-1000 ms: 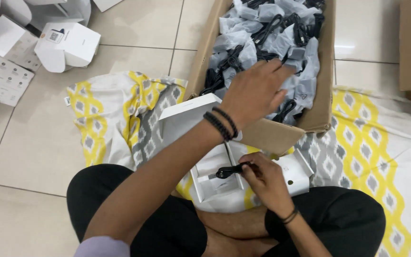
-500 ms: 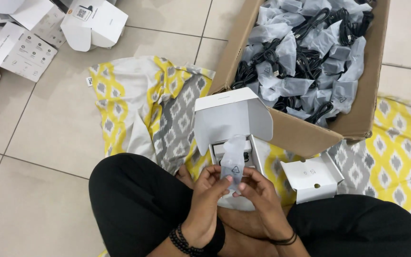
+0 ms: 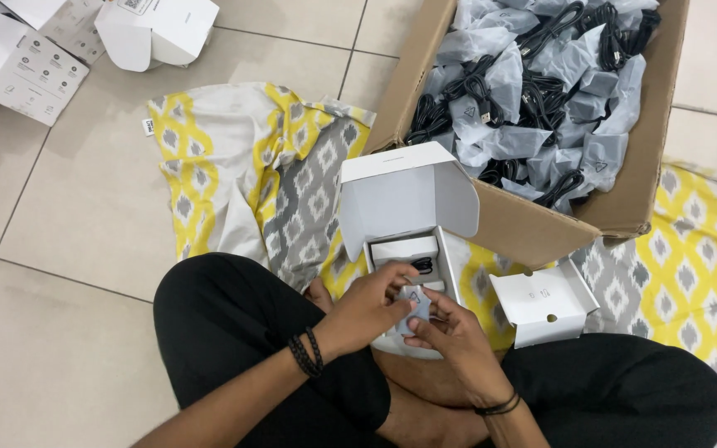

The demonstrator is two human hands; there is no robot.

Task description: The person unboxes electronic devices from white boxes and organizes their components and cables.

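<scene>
1. The person sits on the floor. The left hand (image 3: 367, 309) and right hand (image 3: 450, 332) meet over the open white box (image 3: 408, 216).
2. The fingers of both hands are closed on a small grey pouch (image 3: 416, 304), held just above the box's tray.
3. A black cable (image 3: 421, 265) already lies in the tray beside it.
4. Risk, I think: the soft pouch may bunch up, so the lid would not close flat.
5. The carton (image 3: 524, 228) stands just behind; an elbow could push it.

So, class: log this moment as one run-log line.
left hand: holds pouch | right hand: holds pouch | under: open white box | near: carton of bagged cables
</scene>
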